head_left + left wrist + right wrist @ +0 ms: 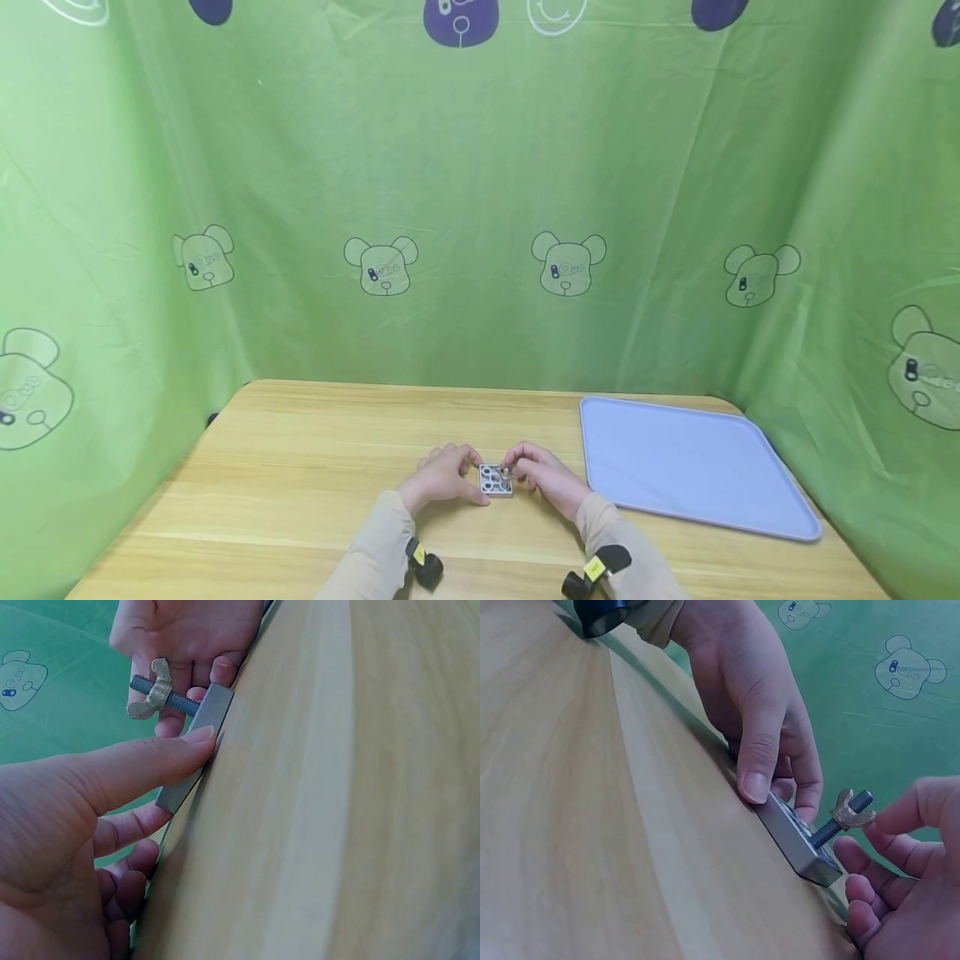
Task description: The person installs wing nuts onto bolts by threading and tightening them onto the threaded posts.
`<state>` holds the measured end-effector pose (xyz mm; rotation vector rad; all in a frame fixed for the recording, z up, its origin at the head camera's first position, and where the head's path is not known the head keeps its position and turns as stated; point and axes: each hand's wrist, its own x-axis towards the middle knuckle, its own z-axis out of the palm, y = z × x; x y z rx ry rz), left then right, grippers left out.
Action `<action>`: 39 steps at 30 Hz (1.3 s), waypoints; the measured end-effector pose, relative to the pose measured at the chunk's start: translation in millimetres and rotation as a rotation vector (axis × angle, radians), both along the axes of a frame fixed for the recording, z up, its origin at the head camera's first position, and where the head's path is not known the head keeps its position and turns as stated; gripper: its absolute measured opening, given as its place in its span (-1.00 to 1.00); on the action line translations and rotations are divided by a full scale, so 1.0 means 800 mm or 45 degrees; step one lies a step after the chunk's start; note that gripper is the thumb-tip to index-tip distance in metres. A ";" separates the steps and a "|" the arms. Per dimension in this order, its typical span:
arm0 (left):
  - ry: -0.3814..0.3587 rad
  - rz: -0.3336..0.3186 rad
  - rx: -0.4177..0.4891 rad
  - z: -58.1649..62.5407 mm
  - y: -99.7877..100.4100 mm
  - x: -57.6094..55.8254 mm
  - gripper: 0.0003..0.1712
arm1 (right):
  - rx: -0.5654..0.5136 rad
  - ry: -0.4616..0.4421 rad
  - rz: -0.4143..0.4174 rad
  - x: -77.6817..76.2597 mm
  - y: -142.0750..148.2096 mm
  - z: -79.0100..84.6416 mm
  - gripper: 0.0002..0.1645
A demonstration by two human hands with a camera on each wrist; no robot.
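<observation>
My left hand (444, 477) holds a small square metal block (487, 492) on the table by its edges, the thumb on the near side. Round holes show in the block's top face. A threaded bolt (826, 833) stands up from the block near its right end, with a brass-coloured wing nut (847, 813) partway up and the bolt's tip poking out above. My right hand (547, 477) pinches one wing of the nut at the fingertips, its other fingers curled below. In the left wrist view the wing nut (159, 691) stands in front of the right hand's fingers.
A pale blue tray (690, 467) lies at the right side of the wooden table (315, 433). Green cloth (465, 333) with bear-head prints hangs behind and at both sides. Small black cameras (427, 570) are strapped to both wrists.
</observation>
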<state>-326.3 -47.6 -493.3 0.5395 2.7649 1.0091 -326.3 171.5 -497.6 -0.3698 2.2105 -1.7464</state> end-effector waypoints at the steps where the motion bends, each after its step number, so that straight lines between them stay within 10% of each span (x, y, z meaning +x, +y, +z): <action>1: 0.000 -0.001 0.003 0.000 0.000 0.000 -0.38 | 0.007 0.002 0.001 0.000 0.000 0.000 -0.73; 39: -0.008 -0.003 0.009 0.000 0.000 0.002 -0.39 | 0.091 0.051 0.046 0.003 0.000 -0.001 -0.63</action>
